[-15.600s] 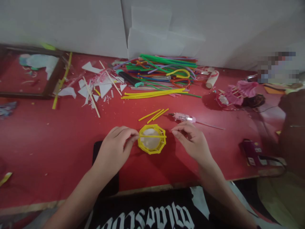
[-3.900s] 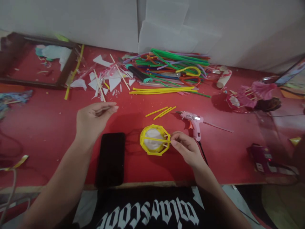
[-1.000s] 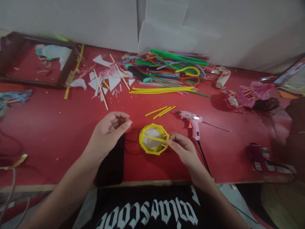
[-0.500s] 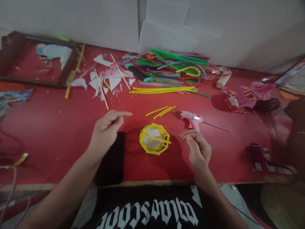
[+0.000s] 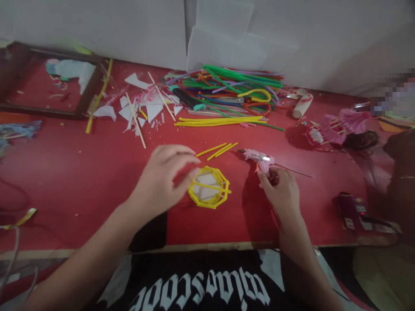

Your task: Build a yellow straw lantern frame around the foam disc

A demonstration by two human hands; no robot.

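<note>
A round yellow frame point(image 5: 210, 204) with a pale inside and one yellow stick across its top sits on the red table point(image 5: 106, 172). My left hand point(image 5: 168, 177) is at its left edge, thumb and fingers apart, with nothing seen between them. On the right, my right hand point(image 5: 282, 190) has its fingers around the handle of the pink glue gun point(image 5: 259, 157), which lies with its nozzle toward the left. Behind the frame are short yellow sticks point(image 5: 223, 150).
Long yellow stems point(image 5: 220, 122) lie before a pile of coloured pipe cleaners point(image 5: 233, 82). White scraps point(image 5: 154, 111) are at back left. A black phone-like slab point(image 5: 151, 233) is under my left forearm. Pink paper umbrellas point(image 5: 337, 129) stand right.
My left hand has moved right to the yellow frame and spread its fingers. My right hand has moved right and taken hold of the glue gun's handle.
</note>
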